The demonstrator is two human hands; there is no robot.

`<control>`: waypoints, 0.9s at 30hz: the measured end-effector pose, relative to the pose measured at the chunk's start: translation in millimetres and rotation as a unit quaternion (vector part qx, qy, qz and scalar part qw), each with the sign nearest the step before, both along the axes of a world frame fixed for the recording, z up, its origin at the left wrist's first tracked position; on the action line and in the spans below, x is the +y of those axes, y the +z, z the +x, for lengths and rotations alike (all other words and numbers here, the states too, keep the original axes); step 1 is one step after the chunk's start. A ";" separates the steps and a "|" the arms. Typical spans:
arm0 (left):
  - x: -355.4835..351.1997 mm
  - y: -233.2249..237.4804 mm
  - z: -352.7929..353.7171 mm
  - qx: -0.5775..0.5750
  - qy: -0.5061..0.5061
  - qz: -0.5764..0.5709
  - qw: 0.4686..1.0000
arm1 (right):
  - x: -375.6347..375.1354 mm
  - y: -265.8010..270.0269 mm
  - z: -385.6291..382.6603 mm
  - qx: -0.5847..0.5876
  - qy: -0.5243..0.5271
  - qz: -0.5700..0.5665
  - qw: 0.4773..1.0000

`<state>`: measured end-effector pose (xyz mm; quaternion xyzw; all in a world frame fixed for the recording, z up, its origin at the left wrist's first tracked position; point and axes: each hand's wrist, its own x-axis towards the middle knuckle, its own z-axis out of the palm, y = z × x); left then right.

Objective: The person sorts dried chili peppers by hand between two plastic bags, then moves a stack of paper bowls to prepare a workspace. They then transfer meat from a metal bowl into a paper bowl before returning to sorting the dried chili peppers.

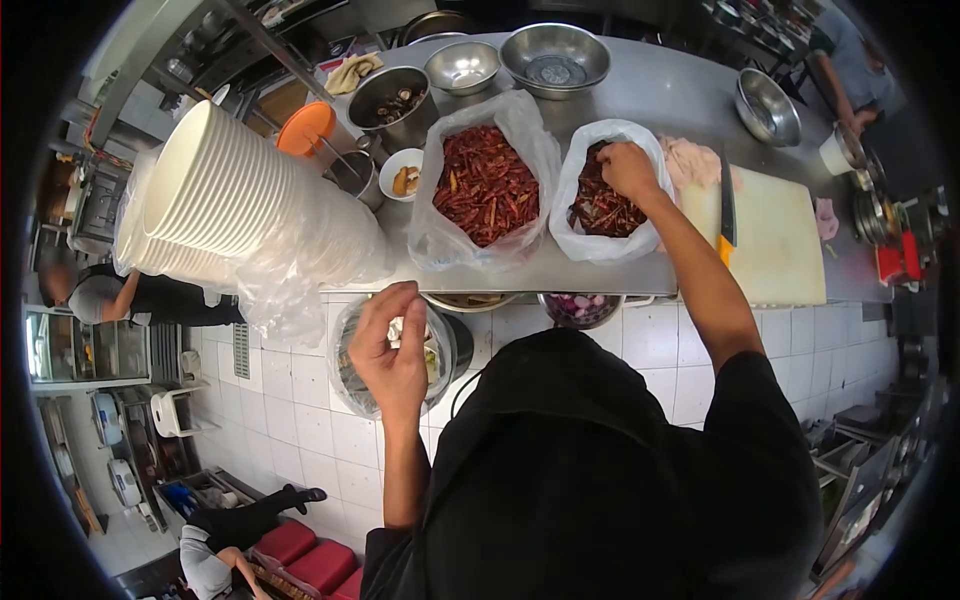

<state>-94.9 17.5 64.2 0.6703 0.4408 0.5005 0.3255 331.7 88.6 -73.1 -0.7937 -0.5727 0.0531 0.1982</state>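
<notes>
My right hand (630, 172) reaches into a white plastic bag (578, 238) of dark dried chilies (600, 207). Its fingers are curled downward at the chilies, and the fingertips are partly hidden. To the left stands a clear plastic bag (428, 243) full of redder dried chilies (483, 188). My left hand (388, 345) is raised in front of the counter edge, over a lined bin (352, 385). Its fingers are bent, the thumb stands apart from them, and nothing shows between them.
Stacked white tubs (215, 190) in plastic stand left, near a mushroom pot (395, 100) and small white bowl (401, 175). Metal bowls (555, 60) sit behind. Right lies a cutting board (780, 240) with a yellow-handled knife (727, 205). Below is an onion bowl (582, 310). Other people (205, 560) are around.
</notes>
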 end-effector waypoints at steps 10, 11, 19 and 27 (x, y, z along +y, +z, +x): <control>4.6 -0.8 35.7 0.030 -0.070 0.011 0.997 | -50.4 54.0 -8.8 0.127 0.001 0.128 0.984; 6.7 -1.1 45.5 0.036 -0.081 0.017 0.996 | -57.9 62.3 -12.0 0.174 -0.001 0.124 0.977; 26.2 5.8 137.4 0.101 -0.162 0.239 0.952 | -103.3 139.0 -63.3 0.450 0.070 0.064 0.888; 37.7 -8.2 138.7 0.077 -0.208 0.266 0.938 | -110.7 156.7 -85.9 0.469 0.156 0.063 0.867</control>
